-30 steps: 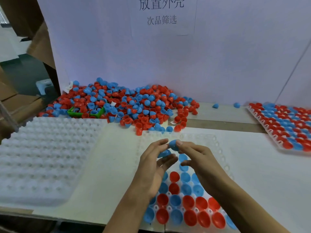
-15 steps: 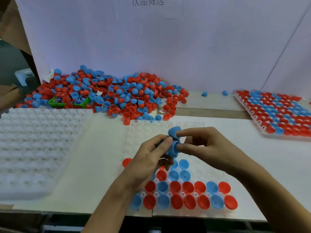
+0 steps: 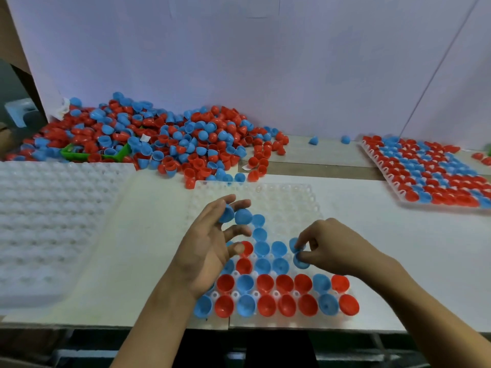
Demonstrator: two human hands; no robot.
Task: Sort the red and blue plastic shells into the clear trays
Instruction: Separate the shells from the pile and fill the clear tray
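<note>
We're filling the clear tray (image 3: 300,197) — right hand (image 3: 325,245) pinching a blue shell (image 3: 294,245) into a pocket, left hand (image 3: 210,243) holding spare blue shells (image 3: 243,216) — next, seating it squarely.

bare table (image 3: 398,248) right of tray (image 3: 292,197), shell pile (image 3: 159,144) seemingly crowding behind

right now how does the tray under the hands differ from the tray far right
The tray under the hands is only partly filled: shells sit in its near rows, and its far pockets are bare. The tray at far right looks full, its pockets hidden under red and blue shells. The first lies square to the viewer; the second sits skewed. Both are clear pocketed trays holding mixed colours.
</note>
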